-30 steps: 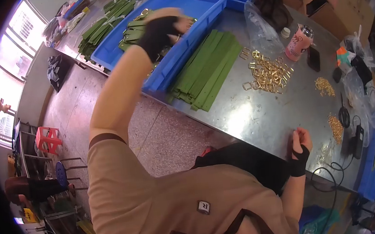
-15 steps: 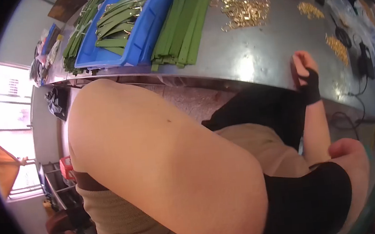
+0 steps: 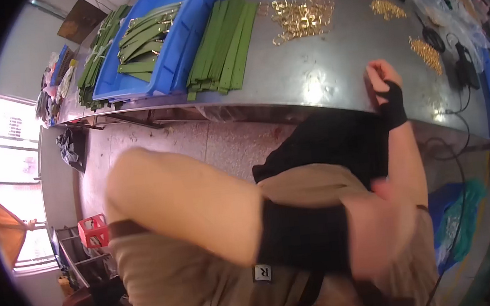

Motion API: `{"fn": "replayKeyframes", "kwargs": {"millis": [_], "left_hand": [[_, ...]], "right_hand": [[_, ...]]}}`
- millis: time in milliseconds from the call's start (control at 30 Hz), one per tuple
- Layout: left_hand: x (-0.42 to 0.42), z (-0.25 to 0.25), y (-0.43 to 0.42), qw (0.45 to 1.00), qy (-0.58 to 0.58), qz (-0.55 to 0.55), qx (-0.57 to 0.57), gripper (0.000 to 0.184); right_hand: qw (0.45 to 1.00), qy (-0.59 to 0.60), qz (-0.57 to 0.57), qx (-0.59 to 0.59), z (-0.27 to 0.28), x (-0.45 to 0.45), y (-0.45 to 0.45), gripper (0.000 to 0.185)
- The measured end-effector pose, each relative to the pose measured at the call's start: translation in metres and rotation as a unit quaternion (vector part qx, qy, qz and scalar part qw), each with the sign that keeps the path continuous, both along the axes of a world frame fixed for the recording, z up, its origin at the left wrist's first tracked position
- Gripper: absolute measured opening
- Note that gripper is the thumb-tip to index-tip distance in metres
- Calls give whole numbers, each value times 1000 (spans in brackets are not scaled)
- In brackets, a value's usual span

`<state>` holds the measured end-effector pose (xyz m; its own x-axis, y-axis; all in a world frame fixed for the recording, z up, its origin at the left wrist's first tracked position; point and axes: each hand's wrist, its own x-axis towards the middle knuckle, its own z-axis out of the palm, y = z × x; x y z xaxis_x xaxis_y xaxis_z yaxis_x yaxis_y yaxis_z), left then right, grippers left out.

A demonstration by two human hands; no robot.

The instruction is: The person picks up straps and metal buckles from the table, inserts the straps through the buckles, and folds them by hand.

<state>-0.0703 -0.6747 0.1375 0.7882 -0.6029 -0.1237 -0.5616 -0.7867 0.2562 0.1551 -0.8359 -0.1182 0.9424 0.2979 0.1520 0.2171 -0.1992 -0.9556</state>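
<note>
My left hand [image 3: 382,228], with a black wrist band, is smeared by motion in front of my body. It overlaps my right forearm near the elbow; whether they touch I cannot tell, and its fingers are unclear. My right hand [image 3: 384,80], also in a black band, rests at the near edge of the metal table [image 3: 341,76]. Its fingers are curled in, and I see nothing in them. Beyond it lie a heap of gold-coloured metal clasps [image 3: 303,20] and two small piles of tiny gold-coloured pieces [image 3: 387,9].
Green straps [image 3: 224,46] lie stacked beside a blue tray [image 3: 175,71] that holds straps with metal fittings. More green straps [image 3: 98,67] lie left of it. A black adapter with cables [image 3: 465,67] sits at right. A red crate [image 3: 92,231] and a bent-over person [image 3: 94,300] are at lower left.
My left arm has swung down and back toward my body, and its hand has moved left and lower. My right hand stays at the table edge. The view has shifted slightly.
</note>
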Motion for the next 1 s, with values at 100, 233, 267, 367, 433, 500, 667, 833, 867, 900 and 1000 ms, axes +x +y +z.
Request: {"fn": "replayKeyframes", "kwargs": {"millis": [100, 233, 267, 367, 433, 500, 667, 833, 867, 900, 1000], "left_hand": [[41, -18, 31, 980, 174, 73, 68, 11], [80, -126, 194, 887, -249, 387, -42, 25], [82, -137, 220, 844, -277, 459, 13, 25], [95, -164, 266, 755, -238, 599, 121, 19], [97, -168, 266, 747, -231, 610, 131, 20], [102, -170, 261, 745, -222, 613, 140, 20], [108, -165, 258, 738, -146, 646, 127, 27], [110, -175, 267, 738, -203, 634, 112, 20], [110, -177, 270, 734, -232, 630, 103, 20], [110, -176, 271, 729, -262, 626, 93, 19], [109, -169, 275, 733, -237, 636, 44, 22]], "right_hand": [[998, 35, 6, 57, -13, 2, -3, 14], [988, 104, 23, 113, 11, -16, -6, 12], [992, 77, 7, 98, 12, -15, -2, 11], [996, 75, 8, 51, 22, -18, -7, 12], [992, 100, 15, 76, 24, -19, -11, 14], [987, 126, 13, 100, 25, -18, -15, 16], [994, 89, 12, 68, 18, -15, -17, 16], [998, 49, -3, 33, 19, -16, -16, 18], [998, 49, -4, 35, 20, -16, -15, 18], [998, 49, -3, 33, 21, -17, -14, 18], [998, 47, 5, 35, 18, -14, -14, 16]]}}
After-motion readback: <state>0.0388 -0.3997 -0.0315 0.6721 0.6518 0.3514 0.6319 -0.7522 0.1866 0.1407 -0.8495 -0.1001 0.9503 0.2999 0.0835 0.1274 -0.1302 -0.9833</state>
